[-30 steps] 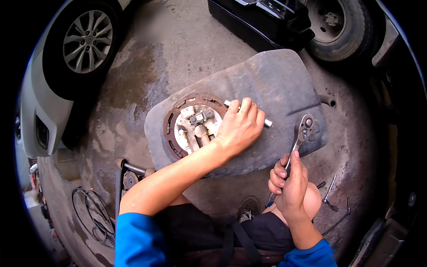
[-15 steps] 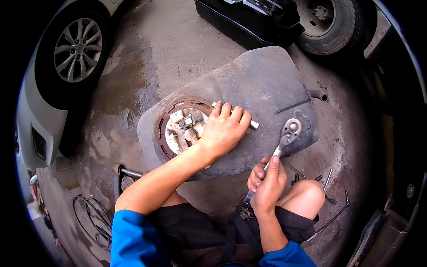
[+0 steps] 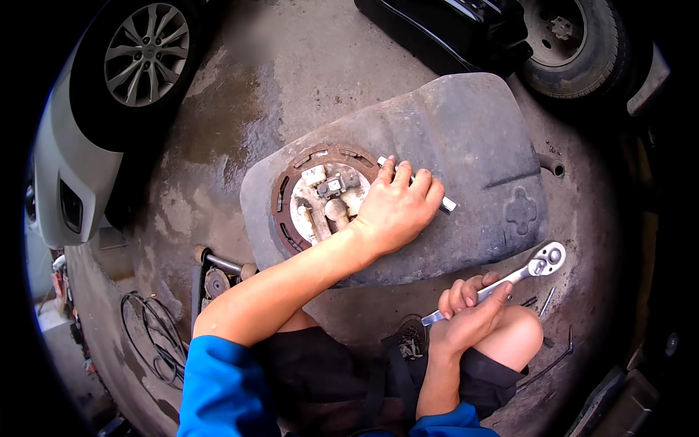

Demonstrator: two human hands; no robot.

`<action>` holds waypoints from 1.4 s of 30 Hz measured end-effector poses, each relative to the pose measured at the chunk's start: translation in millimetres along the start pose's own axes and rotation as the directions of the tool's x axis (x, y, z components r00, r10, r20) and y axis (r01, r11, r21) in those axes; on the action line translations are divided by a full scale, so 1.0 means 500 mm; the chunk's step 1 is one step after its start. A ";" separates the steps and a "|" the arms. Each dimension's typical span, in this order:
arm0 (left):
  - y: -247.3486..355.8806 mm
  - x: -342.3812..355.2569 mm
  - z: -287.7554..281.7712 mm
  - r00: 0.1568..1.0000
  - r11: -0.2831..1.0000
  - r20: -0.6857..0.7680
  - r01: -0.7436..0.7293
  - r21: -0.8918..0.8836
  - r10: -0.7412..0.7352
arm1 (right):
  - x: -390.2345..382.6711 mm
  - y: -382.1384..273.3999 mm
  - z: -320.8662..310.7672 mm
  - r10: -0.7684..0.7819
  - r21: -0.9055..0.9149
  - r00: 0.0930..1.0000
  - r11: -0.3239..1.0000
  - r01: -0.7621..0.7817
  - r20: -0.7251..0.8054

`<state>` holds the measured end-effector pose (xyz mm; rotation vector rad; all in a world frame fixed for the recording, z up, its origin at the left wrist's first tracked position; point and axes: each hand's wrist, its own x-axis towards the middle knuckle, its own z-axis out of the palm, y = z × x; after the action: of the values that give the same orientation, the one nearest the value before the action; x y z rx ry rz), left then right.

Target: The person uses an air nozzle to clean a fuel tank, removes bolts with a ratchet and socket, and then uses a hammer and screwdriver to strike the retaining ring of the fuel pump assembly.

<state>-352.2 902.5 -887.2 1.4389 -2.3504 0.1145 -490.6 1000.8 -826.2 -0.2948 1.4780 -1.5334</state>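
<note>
A grey plastic fuel tank (image 3: 466, 131) lies on the floor before me. On its left part a rusty lock ring (image 3: 285, 191) surrounds a dirty white fuel pump cover (image 3: 300, 211) with fittings and a connector on it. My left hand (image 3: 400, 207) is closed over a silver metal bar (image 3: 449, 206) at the ring's right edge; the bar's ends show at both sides of the fingers, its middle is hidden. In my right hand (image 3: 473, 309) is a ratchet wrench (image 3: 513, 277), gripped by the handle above my right knee, its round head pointing right, clear of the tank.
Several small tools, among them a bent bar (image 3: 557, 357), lie on the floor at the right. A hose coil (image 3: 149, 335) and a metal car part (image 3: 218, 273) are at the left. A white car (image 3: 91, 175), a black tank (image 3: 451, 33) and a wheel (image 3: 575, 51) stand around.
The ratchet wrench has tipped over to the right and down, its head leaving the space above the tank. My left hand stays on the bar. The whole view has shifted slightly.
</note>
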 end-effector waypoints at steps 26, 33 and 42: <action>0.013 0.002 0.008 1.000 1.000 -0.020 0.006 0.024 -0.006 | 0.015 0.021 0.015 -0.104 0.211 0.989 0.969 0.125 -0.110; 0.010 -0.001 0.016 0.998 0.999 -0.059 0.025 0.042 -0.022 | -0.013 0.005 0.014 0.290 -0.063 0.943 0.957 -0.284 0.164; 0.018 -0.006 0.014 0.997 0.999 -0.076 0.006 0.037 -0.003 | -0.041 0.019 0.012 0.469 -0.114 0.838 0.883 -0.456 0.279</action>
<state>-360.6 907.4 -893.7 1.4321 -2.2951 0.2094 -471.0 1014.0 -824.4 -0.1659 1.2275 -1.0157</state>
